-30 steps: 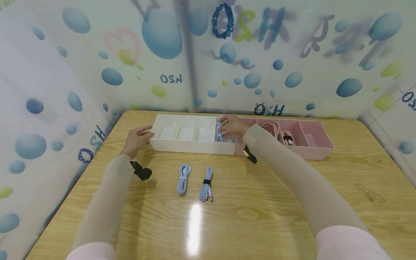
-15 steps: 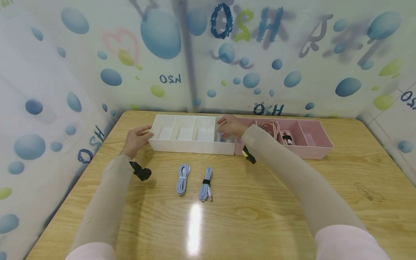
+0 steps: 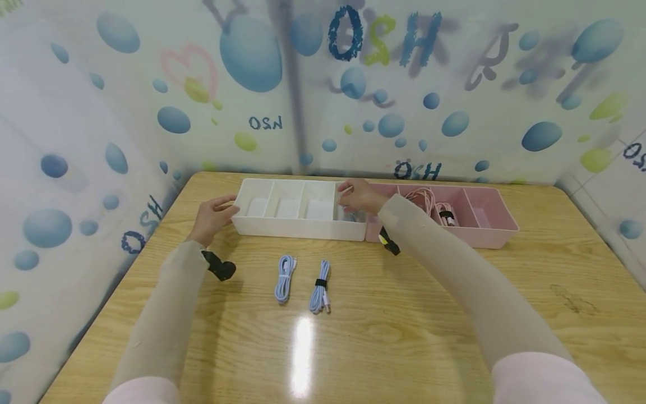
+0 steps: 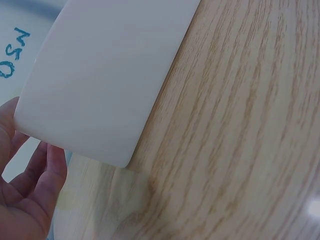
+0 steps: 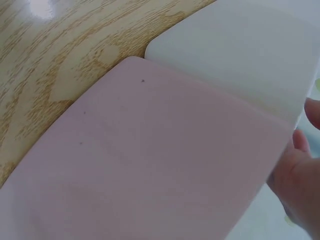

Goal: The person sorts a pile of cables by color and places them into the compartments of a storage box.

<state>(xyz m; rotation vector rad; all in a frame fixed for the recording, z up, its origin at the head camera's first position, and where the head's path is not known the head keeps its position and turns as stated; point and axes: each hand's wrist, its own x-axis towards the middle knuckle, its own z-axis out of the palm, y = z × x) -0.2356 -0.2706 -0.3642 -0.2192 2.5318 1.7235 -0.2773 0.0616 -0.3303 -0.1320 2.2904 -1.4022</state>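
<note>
In the head view, my left hand (image 3: 212, 219) touches the left end of the white divided box (image 3: 298, 227). The left wrist view shows its fingers (image 4: 52, 175) against the white box's end wall. My right hand (image 3: 362, 196) is over the rightmost white compartment, its fingers relaxed at the rim. Below it, a pale blue cable (image 3: 352, 216) lies low in that compartment, mostly hidden by the hand and front wall. Nothing shows between the right fingers in the right wrist view. Two bundled pale blue cables (image 3: 285, 279) lie on the table, one with a black strap (image 3: 321, 283).
A pink divided box (image 3: 487, 238) adjoins the white one on the right. Pink cables (image 3: 424, 197) and a black-strapped pink bundle (image 3: 446, 214) sit in it. Behind the wooden table (image 3: 404, 336) hangs a patterned wall covering (image 3: 323, 90).
The pale blue cable at my right hand has gone from upright between the fingers down into the white compartment. My left hand and the two cables on the table stay put.
</note>
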